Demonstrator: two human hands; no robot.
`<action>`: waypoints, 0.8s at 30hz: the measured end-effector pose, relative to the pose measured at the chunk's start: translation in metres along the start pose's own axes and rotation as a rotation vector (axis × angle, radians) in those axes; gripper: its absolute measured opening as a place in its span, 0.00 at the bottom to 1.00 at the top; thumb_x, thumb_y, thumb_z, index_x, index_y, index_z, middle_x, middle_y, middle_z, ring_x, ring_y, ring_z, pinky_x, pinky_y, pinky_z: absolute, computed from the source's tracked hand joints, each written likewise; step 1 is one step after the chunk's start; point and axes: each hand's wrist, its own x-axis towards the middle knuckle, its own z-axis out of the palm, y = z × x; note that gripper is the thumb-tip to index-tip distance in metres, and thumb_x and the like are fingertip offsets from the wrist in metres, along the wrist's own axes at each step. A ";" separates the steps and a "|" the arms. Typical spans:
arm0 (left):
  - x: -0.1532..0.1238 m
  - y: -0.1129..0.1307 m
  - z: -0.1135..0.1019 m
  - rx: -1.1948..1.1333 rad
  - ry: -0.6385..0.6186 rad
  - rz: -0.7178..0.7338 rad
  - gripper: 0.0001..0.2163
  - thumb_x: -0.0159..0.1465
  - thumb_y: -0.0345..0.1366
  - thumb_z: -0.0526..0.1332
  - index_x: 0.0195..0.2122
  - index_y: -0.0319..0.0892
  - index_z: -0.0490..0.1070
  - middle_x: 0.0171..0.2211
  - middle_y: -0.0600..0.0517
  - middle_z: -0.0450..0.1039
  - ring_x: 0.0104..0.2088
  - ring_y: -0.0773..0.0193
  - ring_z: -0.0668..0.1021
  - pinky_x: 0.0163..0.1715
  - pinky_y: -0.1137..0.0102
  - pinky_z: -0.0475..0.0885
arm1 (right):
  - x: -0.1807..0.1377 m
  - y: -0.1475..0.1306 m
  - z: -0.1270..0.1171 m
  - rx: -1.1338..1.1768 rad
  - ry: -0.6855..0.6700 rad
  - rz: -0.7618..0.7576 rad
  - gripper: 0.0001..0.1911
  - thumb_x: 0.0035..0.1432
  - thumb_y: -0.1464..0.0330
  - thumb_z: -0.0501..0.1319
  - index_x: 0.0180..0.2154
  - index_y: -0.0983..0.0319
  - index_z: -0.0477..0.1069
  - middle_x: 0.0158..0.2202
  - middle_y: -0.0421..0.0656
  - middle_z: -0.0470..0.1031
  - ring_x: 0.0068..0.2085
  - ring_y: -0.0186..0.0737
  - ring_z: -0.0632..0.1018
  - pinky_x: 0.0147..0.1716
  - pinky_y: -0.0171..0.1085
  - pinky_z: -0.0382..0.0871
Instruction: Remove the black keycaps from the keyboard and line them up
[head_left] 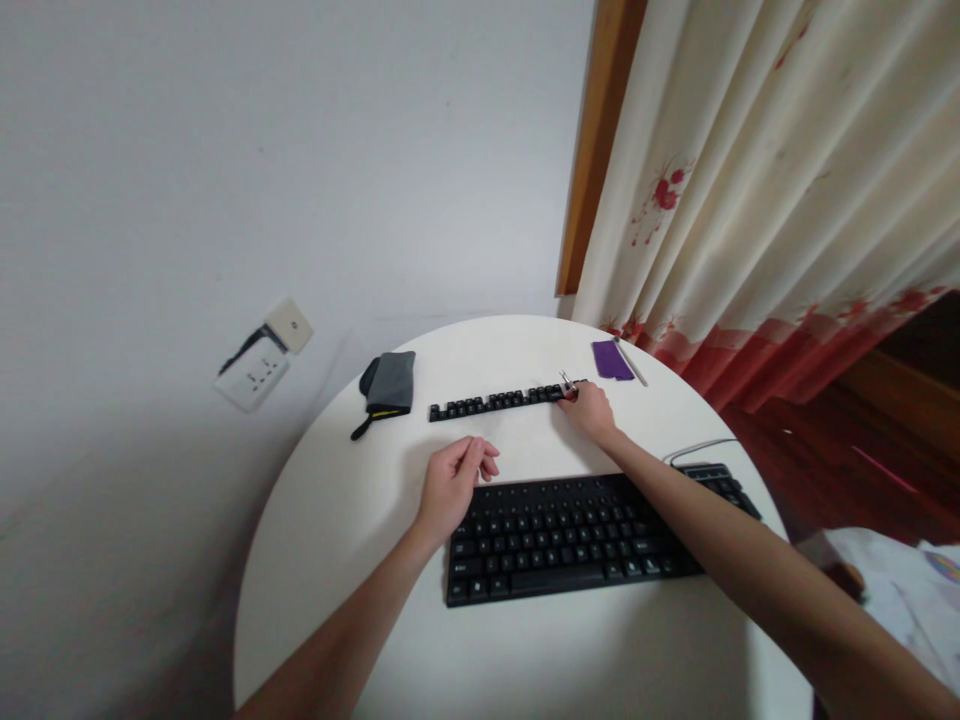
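A black keyboard [555,540] lies on the round white table. Along its back row, small bare posts show where the other rows have keycaps. Behind it, loose black keycaps [491,403] are lined up in a long row. My right hand [589,410] is at the right end of this row, its fingers closed around a keycap puller [568,381] with thin metal wires pointing up. Whether a keycap is also in those fingers is hidden. My left hand [454,480] hovers by the keyboard's back left corner, fingers loosely bent and a little apart, holding nothing visible.
A grey pouch [391,382] with a dark strap lies at the back left. Toward the back right are a purple cloth [613,360] and a thin white stick [631,363]. The keyboard cable [697,445] loops at the right. Wall and curtain [720,200] border the table.
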 end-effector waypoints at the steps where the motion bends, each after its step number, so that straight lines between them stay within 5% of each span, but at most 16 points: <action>1: 0.000 0.000 0.000 0.001 0.000 0.002 0.17 0.69 0.44 0.55 0.31 0.37 0.74 0.22 0.52 0.72 0.24 0.68 0.72 0.25 0.74 0.66 | 0.000 0.000 0.000 -0.001 0.000 0.002 0.08 0.54 0.64 0.65 0.35 0.62 0.75 0.35 0.48 0.80 0.39 0.46 0.80 0.34 0.35 0.66; 24: 0.000 0.002 -0.001 0.024 -0.005 0.009 0.18 0.69 0.45 0.55 0.31 0.38 0.75 0.22 0.51 0.73 0.24 0.67 0.72 0.26 0.73 0.66 | -0.002 -0.006 -0.002 0.003 0.004 0.031 0.09 0.54 0.63 0.65 0.34 0.61 0.76 0.35 0.49 0.80 0.39 0.47 0.80 0.34 0.35 0.67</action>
